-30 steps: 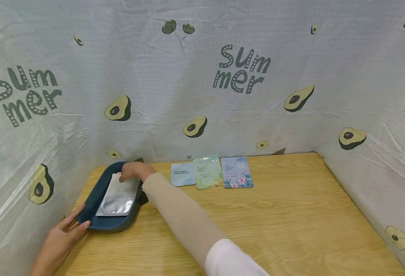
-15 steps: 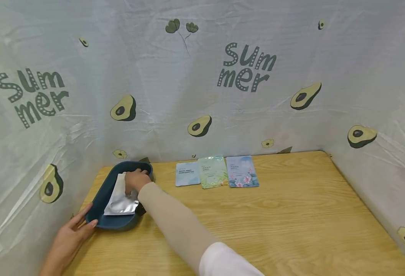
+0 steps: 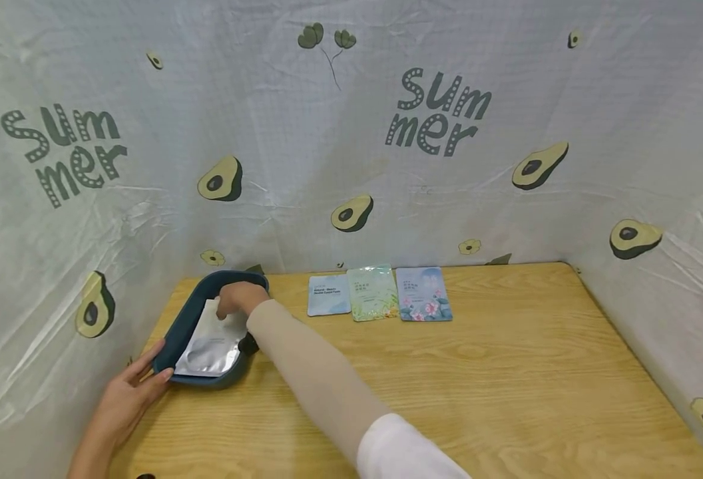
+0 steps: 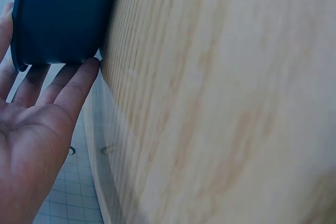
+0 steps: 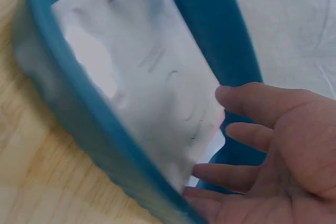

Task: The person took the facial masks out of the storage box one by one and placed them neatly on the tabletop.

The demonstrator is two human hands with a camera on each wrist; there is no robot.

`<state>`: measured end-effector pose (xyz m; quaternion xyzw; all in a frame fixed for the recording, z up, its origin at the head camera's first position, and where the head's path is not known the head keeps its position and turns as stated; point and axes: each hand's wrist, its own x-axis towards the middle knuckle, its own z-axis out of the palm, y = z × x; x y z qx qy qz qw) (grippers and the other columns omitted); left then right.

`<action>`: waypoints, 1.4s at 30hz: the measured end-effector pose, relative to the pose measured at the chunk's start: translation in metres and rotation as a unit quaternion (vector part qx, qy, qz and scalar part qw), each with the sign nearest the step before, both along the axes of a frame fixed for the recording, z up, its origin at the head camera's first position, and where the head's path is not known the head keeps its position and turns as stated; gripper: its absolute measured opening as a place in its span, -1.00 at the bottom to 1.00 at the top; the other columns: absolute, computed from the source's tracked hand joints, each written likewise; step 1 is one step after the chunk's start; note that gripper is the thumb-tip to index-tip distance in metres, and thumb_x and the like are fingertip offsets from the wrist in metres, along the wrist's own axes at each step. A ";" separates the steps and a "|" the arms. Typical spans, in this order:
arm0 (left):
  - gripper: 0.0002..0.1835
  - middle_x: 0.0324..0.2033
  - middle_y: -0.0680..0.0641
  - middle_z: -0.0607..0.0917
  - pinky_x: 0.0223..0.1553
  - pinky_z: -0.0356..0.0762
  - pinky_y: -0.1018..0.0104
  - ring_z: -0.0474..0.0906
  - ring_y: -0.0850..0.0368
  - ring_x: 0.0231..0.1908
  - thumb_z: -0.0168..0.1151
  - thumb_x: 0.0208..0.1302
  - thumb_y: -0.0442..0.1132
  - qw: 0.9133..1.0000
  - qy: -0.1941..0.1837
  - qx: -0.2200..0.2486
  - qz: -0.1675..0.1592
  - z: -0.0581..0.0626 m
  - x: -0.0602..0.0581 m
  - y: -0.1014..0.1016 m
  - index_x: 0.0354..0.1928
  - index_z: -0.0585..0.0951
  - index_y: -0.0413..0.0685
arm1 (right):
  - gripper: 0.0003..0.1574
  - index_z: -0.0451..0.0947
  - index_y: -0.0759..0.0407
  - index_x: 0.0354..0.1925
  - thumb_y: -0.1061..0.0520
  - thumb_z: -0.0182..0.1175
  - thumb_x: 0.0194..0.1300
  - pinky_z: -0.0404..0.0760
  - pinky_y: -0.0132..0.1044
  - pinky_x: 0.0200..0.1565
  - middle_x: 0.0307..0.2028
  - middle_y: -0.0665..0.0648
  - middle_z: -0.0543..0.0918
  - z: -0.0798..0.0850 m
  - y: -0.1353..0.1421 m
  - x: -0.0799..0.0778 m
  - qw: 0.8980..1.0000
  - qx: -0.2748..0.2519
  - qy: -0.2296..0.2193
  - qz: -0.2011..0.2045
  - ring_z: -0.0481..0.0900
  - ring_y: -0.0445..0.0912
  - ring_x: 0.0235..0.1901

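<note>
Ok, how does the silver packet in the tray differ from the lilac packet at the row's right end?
The silver packet lies inside the blue tray; the lilac packet lies on the table. The silver packet's visible face is shiny and mostly plain; the lilac packet's is printed with pink blossoms. The right hand is at the silver packet, while the lilac packet is untouched. Both are flat and roughly rectangular.
</note>
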<state>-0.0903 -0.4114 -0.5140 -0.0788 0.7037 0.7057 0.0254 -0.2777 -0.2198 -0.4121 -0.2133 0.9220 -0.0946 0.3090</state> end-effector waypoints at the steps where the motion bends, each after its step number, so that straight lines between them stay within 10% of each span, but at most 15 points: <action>1: -0.19 0.61 0.02 -0.05 -0.03 0.57 0.57 0.50 0.54 0.03 0.21 0.45 -0.40 1.000 0.003 0.000 -0.002 0.000 0.000 0.000 0.61 0.06 0.04 | -0.46 0.52 -0.34 0.31 -0.14 0.27 0.39 0.49 -0.33 0.08 0.23 -0.31 0.52 0.004 0.000 0.000 1.000 0.006 -0.007 0.000 0.47 -0.30 0.02; 16: -0.21 0.60 0.08 -0.02 -0.03 0.57 0.56 0.51 0.51 0.03 0.18 0.47 -0.40 1.000 0.019 0.010 -0.017 -0.003 -0.002 0.002 0.61 0.08 0.05 | -0.69 0.68 -0.09 0.09 -0.03 0.30 0.40 0.55 -0.40 -0.37 -0.07 -0.14 0.64 -0.016 0.015 -0.007 0.995 -0.094 -0.005 -0.025 0.53 -0.19 -0.36; 31: -0.22 0.55 0.13 0.05 -0.02 0.57 0.55 0.53 0.51 0.05 0.17 0.48 -0.40 0.999 0.035 0.017 -0.022 -0.002 0.000 0.002 0.61 0.06 0.04 | -0.29 0.44 -0.38 0.40 -0.12 0.39 0.32 0.28 -0.48 0.30 0.42 -0.25 0.38 -0.025 0.014 -0.013 0.965 -0.221 0.060 0.125 0.28 -0.31 0.39; 38: -0.21 0.57 0.10 0.03 -0.03 0.57 0.56 0.49 0.55 0.06 0.15 0.49 -0.42 0.999 0.030 0.019 -0.017 -0.002 0.003 0.001 0.61 0.04 0.03 | -0.35 0.55 -0.39 0.31 -0.12 0.44 0.27 0.29 -0.57 0.23 0.37 -0.27 0.44 -0.029 0.015 -0.008 0.955 -0.257 0.058 0.132 0.33 -0.38 0.32; 42: -0.19 0.61 0.06 -0.09 -0.03 0.56 0.57 0.46 0.60 0.07 0.16 0.49 -0.39 1.000 0.017 0.006 -0.015 -0.001 0.003 0.001 0.62 0.01 0.05 | -0.39 0.60 -0.42 0.25 -0.08 0.46 0.24 0.56 -0.54 -0.09 0.33 -0.30 0.47 -0.030 0.016 -0.002 0.960 -0.260 0.031 0.100 0.60 -0.34 -0.04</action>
